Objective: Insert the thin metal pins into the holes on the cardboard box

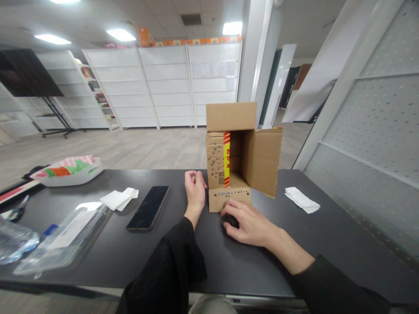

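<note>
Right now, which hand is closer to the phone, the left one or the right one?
Left. The left hand is beside the phone, a little to its right, not touching it. The right hand is farther right, by the cardboard box's front flap.

The room is fairly bright, lit from above by white ceiling lights (121, 34) that burn out to flat patches. The open box (265, 161) is darker inside, while a plastic case (65, 237) catches white glare at its far end. The wide lens makes the screen (28, 72) and perforated panel (389, 109) lean (both sit near the edges), and fine detail looks soft.
</note>
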`<state>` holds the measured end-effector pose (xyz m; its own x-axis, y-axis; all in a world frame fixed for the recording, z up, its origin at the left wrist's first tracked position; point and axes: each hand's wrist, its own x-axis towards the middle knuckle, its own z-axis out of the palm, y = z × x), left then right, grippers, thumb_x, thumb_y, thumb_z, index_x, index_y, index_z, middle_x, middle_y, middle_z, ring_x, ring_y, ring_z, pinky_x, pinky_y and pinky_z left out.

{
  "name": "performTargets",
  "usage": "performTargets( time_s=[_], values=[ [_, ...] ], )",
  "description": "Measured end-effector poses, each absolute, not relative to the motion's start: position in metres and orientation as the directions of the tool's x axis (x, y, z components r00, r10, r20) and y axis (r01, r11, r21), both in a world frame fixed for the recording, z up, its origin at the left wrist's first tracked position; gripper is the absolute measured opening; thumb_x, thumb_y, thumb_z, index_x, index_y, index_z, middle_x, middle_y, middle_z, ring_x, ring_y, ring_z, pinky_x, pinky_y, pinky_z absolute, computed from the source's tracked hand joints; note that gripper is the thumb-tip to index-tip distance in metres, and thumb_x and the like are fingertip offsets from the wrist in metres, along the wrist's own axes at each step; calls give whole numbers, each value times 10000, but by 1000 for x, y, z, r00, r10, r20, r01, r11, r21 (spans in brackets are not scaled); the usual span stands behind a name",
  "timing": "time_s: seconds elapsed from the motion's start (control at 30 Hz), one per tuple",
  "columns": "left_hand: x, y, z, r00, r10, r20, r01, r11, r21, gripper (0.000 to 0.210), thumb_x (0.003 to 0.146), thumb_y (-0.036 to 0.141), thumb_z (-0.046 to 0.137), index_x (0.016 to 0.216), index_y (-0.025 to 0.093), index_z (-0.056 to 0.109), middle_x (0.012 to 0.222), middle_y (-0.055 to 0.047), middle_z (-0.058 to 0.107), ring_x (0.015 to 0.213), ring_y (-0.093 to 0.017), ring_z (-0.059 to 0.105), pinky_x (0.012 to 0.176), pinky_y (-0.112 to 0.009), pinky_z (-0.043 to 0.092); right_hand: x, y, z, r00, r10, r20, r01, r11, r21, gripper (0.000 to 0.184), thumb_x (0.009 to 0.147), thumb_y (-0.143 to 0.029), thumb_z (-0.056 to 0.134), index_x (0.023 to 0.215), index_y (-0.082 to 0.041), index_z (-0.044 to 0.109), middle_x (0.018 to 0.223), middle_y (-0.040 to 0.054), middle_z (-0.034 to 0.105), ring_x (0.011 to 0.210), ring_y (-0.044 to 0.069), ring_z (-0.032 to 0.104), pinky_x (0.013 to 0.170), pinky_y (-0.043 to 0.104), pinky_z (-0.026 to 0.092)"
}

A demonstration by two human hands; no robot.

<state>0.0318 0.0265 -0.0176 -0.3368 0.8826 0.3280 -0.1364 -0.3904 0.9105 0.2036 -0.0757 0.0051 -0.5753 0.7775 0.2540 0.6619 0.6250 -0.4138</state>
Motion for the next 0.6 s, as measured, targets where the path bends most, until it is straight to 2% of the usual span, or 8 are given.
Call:
performTargets(
  time_s=[0.43,0.6],
  values=[
    [32,28,-18,-341,881,328,-142,-393,909,230,870,390,574,871,233,406,539,106,446,439,-80,447,472,-196,385,203,-77,7,-617,750,239,661,658,-360,178,812,-282,690,960,-183,693,961,71,668,933,236,631,858,358,485],
    [32,27,-17,-345,879,329,-145,-396,906,225,872,377,575,870,232,402,536,106,446,441,-80,445,474,-196,380,202,-77,7,-625,748,226,665,661,-349,287,807,-384,736,996,-170,702,984,84,676,942,249,638,861,371,491]
  ],
)
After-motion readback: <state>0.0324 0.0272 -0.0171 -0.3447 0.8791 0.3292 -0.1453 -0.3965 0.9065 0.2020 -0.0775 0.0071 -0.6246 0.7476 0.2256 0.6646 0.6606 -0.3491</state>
